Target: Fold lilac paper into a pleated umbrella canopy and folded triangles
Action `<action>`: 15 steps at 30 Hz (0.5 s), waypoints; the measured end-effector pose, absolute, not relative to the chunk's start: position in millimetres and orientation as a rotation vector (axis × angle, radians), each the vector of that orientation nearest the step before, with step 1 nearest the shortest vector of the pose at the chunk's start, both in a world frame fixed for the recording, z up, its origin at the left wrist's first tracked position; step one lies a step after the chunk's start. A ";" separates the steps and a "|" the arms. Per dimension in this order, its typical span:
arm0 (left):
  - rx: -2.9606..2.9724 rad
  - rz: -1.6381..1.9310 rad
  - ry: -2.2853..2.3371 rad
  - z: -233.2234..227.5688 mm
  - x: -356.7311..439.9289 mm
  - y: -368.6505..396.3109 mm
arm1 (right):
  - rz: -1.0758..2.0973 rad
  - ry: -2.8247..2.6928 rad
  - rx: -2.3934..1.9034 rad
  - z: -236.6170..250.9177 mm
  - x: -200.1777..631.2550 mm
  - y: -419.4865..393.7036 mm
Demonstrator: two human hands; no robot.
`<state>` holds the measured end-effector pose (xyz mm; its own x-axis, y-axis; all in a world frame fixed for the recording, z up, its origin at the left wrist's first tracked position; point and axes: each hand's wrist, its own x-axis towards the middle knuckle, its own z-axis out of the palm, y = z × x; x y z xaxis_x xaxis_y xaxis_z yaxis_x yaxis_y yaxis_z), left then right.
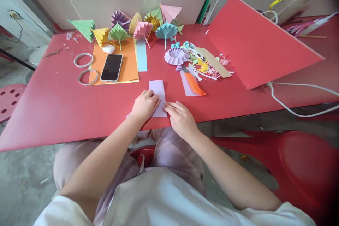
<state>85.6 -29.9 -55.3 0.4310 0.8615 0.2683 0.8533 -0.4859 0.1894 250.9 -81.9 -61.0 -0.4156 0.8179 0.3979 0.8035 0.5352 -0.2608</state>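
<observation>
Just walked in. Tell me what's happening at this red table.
A seated person presses both hands onto a pale lilac paper sheet at the near edge of the red table. The left hand covers its lower left part; the right hand rests at its lower right corner. Folded paper umbrellas line the far edge, a phone lies on orange paper, and an orange comb sits beside paper scraps.
</observation>
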 end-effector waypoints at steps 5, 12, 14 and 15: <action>2.609 0.473 1.569 -52.5 86.2 -30.2 | -0.009 -2.287 -1.230 -59.3 250.2 -100.0; 2.643 0.441 1.578 -52.1 86.3 -31.6 | -0.030 -2.195 -1.181 -56.7 249.9 -114.5; 2.662 0.450 1.575 -52.6 86.4 -32.0 | 0.015 -2.170 -1.192 -55.7 251.9 -109.4; 2.673 0.451 1.576 -52.8 86.5 -32.1 | 0.025 -2.158 -1.203 -55.4 253.1 -105.3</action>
<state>86.5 -32.1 -52.8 0.4534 0.8577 0.2424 0.8560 -0.4948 0.1501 253.1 -105.3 -55.4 -0.3607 0.7648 0.5338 0.7523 0.5769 -0.3182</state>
